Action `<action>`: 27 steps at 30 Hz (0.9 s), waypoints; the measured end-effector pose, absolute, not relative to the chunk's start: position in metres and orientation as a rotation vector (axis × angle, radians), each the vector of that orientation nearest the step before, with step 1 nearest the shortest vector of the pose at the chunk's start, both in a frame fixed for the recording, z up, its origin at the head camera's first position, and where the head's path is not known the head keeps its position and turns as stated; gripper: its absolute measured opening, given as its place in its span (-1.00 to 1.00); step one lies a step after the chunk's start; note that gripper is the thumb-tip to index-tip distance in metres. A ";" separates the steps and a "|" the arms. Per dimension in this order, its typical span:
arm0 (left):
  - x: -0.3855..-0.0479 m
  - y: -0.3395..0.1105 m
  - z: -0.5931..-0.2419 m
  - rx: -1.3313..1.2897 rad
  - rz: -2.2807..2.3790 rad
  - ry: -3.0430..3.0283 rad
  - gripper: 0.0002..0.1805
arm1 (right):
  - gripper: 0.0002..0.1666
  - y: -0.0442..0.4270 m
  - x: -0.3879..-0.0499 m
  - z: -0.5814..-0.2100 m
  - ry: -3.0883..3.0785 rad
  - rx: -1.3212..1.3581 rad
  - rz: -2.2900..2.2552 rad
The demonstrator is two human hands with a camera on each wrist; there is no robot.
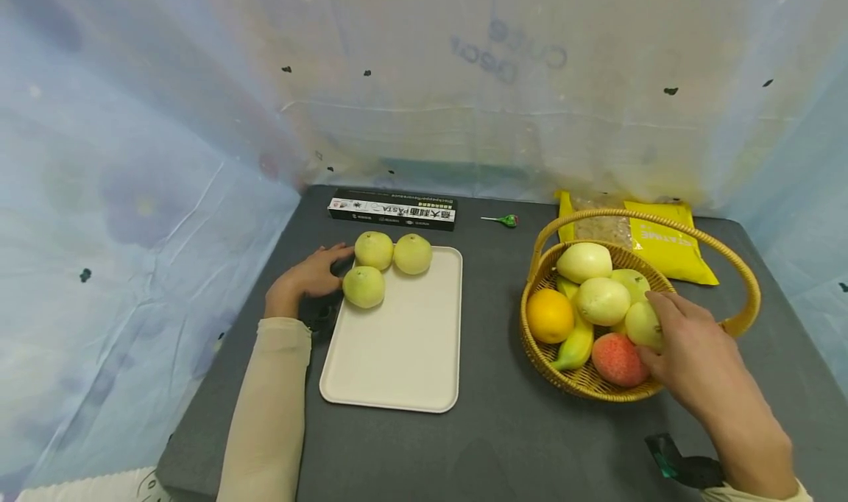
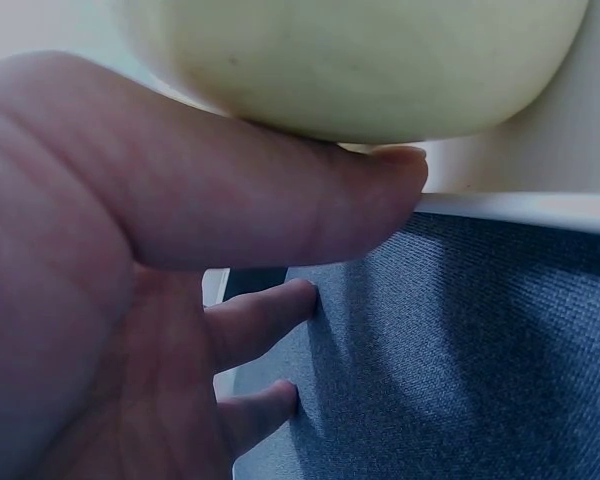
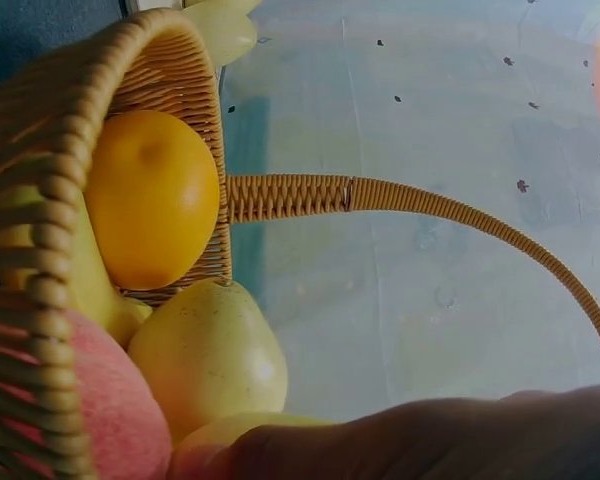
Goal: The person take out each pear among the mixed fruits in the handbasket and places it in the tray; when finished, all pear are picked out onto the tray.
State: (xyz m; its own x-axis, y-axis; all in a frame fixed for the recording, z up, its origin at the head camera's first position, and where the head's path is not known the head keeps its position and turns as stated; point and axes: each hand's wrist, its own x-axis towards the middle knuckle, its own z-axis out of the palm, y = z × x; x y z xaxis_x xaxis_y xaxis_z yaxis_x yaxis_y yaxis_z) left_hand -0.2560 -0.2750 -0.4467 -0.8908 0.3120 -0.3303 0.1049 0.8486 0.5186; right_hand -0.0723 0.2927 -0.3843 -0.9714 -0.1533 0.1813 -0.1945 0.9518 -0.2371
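Diffuse light with soft shadows

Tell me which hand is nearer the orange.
Right. The right hand is over the right side of the basket, right of the orange; the left hand is farther off, at the left edge of the tray.

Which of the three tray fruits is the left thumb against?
The front fruit, lowest in the head view; the far-left fruit and far-right fruit sit behind it.
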 end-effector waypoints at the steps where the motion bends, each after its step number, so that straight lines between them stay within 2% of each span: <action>1: -0.257 -0.275 -0.447 0.311 0.701 2.618 -0.10 | 0.02 0.293 -0.072 -0.385 -2.935 0.263 0.389; 10: -0.258 -0.275 -0.448 0.316 0.691 2.622 -0.11 | 0.10 0.289 -0.067 -0.391 -2.878 0.214 0.501; 15: -0.257 -0.275 -0.446 0.319 0.692 2.626 -0.12 | 0.07 0.289 -0.061 -0.390 -2.860 0.192 0.543; 21: -0.255 -0.275 -0.448 0.320 0.694 2.634 -0.12 | 0.02 0.280 -0.054 -0.385 -2.667 0.309 0.606; 27: -0.255 -0.274 -0.447 0.321 0.692 2.632 -0.11 | 0.05 0.269 -0.053 -0.378 -2.528 0.426 0.754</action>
